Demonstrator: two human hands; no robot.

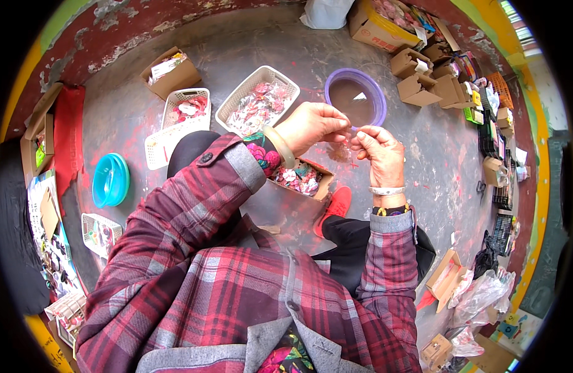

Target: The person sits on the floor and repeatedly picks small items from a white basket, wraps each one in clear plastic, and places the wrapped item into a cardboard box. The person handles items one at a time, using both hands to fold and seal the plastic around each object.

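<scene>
My left hand (312,127) and my right hand (381,151) meet in front of me, the fingertips of each closed in a pinch. Between and below them hangs what looks like a small clear plastic bag (341,154), hard to make out against the floor. Under my left wrist stands an open cardboard box (324,185) with small pink, red and white pieces (297,179) in it. Just beyond my hands is a round purple basin (381,102). Left of it sits a white plastic basket (229,105) heaped with clear packets of red and pink pieces (261,105).
Smaller white baskets (165,152) and a cardboard box (186,76) stand at the left, with teal basins (110,180) farther out. Open cardboard boxes (419,89) and black crates (503,186) line the right wall. My red shoe (338,202) rests beside the box of pieces.
</scene>
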